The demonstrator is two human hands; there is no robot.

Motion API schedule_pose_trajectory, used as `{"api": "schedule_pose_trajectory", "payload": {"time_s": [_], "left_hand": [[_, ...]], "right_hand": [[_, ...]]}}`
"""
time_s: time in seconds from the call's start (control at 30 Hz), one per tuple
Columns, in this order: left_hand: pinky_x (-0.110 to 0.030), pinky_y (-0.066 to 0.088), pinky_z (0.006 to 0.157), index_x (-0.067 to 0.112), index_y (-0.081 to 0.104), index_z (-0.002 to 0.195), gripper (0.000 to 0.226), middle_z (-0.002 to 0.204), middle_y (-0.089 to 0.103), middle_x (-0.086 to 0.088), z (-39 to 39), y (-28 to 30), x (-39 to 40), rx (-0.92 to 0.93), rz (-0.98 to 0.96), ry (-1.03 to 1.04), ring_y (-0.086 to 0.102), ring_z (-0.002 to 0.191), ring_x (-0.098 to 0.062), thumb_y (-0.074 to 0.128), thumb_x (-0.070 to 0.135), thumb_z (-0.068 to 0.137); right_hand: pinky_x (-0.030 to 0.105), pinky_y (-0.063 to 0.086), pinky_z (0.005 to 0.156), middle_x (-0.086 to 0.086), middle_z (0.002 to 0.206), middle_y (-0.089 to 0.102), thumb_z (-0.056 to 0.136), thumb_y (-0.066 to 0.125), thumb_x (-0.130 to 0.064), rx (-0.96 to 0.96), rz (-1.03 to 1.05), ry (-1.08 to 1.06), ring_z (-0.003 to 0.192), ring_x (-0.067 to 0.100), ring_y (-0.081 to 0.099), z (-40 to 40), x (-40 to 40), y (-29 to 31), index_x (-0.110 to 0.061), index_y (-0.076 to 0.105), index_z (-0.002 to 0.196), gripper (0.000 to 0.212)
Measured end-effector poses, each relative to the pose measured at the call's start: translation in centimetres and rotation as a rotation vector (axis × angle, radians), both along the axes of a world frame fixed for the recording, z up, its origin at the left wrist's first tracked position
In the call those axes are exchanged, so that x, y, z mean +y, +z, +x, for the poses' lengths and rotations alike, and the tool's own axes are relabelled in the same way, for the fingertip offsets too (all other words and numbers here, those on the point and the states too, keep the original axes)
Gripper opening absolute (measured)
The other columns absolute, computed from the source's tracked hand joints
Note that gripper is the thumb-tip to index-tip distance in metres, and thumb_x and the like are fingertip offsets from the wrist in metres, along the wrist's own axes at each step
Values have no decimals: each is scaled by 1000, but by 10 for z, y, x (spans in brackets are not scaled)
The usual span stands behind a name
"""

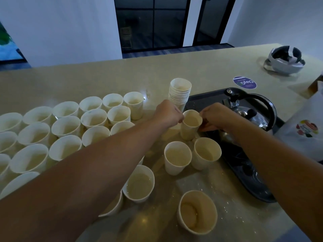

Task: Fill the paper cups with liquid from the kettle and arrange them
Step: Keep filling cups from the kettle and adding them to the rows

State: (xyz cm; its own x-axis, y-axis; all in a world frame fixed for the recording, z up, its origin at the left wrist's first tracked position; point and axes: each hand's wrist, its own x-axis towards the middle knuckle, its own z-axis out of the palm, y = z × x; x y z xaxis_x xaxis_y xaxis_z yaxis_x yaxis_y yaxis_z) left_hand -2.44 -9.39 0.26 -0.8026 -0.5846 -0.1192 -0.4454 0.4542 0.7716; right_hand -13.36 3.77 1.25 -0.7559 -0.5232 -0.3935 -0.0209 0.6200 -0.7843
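Both hands hold one white paper cup [189, 127] above the counter. My left hand [168, 113] pinches its left rim and my right hand [215, 116] pinches its right rim. Just behind it stands a stack of nested cups [180, 93]. The steel kettle [253, 112] with a black handle sits on a black tray [248, 175] to the right. Several filled cups [66, 130] stand in rows on the left. Nearer me, two cups [177, 157] [206, 153] stand side by side, with another filled cup [139, 184] and a tilted cup [197, 212] closer still.
The beige counter [174, 67] runs to a far edge with a dark glass door beyond. A round purple sticker [244, 82] lies behind the tray. A crumpled black and white object [284, 60] sits at the far right, and a white bag [304, 131] stands right of the kettle.
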Motion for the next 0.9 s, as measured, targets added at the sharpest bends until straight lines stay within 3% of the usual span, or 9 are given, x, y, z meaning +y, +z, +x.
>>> {"api": "schedule_pose_trajectory", "payload": {"time_s": [0.1, 0.2, 0.27, 0.33, 0.37, 0.5, 0.6, 0.8, 0.9], "left_hand": [[-35, 59, 76, 9, 75, 90, 16, 83, 72, -5, -1, 5, -6, -44, -16, 19, 70, 81, -20, 79, 14, 75], [-37, 59, 78, 6, 73, 93, 23, 87, 71, -9, 3, 14, -16, -119, -55, 14, 69, 84, -24, 80, 12, 72], [-36, 58, 78, 5, 73, 95, 26, 91, 72, -10, 8, 18, -28, -169, -94, 16, 69, 86, -25, 81, 11, 71], [-36, 58, 78, 4, 73, 94, 27, 93, 72, -12, 15, 20, -41, -215, -124, 27, 69, 88, -26, 82, 12, 69], [-35, 57, 76, 5, 73, 94, 28, 93, 72, -12, 18, 22, -47, -241, -144, 25, 69, 87, -26, 82, 13, 69], [-35, 57, 77, 6, 73, 100, 33, 92, 71, -10, 32, 28, -75, -329, -242, 25, 67, 85, -25, 84, 18, 71], [-39, 57, 84, 7, 71, 105, 38, 98, 69, -11, 42, 30, -92, -361, -319, 48, 66, 91, -28, 84, 19, 72], [-27, 46, 56, 11, 68, 102, 27, 78, 62, -1, 54, 27, -110, -301, -498, 46, 59, 70, -16, 78, 17, 77], [-35, 55, 69, 15, 69, 103, 27, 81, 64, 0, 56, 23, -112, -280, -576, 36, 63, 75, -20, 78, 23, 79]], "right_hand": [[28, 60, 67, 13, 93, 70, 101, 53, -9, 85, 24, 17, 78, 21, 69, -3, -6, -3, 6, 63, 120, 26], [27, 49, 97, 0, 118, 68, 102, 53, -40, 320, 252, 217, 108, 14, 64, 15, -15, 9, -15, 65, 127, 37], [27, 44, 104, -2, 122, 67, 100, 55, -44, 423, 327, 299, 112, 13, 62, 24, -21, 8, -17, 66, 127, 39], [27, 45, 103, -1, 121, 69, 100, 55, -42, 387, 270, 247, 110, 14, 64, 33, -32, 11, -15, 65, 127, 40], [28, 48, 102, 2, 117, 69, 102, 55, -38, 237, 171, 233, 107, 17, 66, 36, -37, 9, -11, 65, 126, 38], [36, 63, 77, 14, 88, 69, 100, 52, -5, -29, -98, 102, 77, 24, 71, 40, -70, -8, 9, 64, 113, 22], [37, 64, 76, 16, 86, 69, 100, 53, -4, 16, -70, 171, 74, 23, 70, 52, -90, -8, 9, 64, 110, 20], [38, 63, 78, 22, 97, 74, 100, 55, -7, 82, -25, 211, 78, 22, 73, 58, -119, -10, 4, 67, 97, 16], [34, 63, 74, 24, 102, 73, 100, 52, -6, 101, -43, 200, 79, 24, 73, 58, -123, -11, 7, 66, 107, 20]]}}
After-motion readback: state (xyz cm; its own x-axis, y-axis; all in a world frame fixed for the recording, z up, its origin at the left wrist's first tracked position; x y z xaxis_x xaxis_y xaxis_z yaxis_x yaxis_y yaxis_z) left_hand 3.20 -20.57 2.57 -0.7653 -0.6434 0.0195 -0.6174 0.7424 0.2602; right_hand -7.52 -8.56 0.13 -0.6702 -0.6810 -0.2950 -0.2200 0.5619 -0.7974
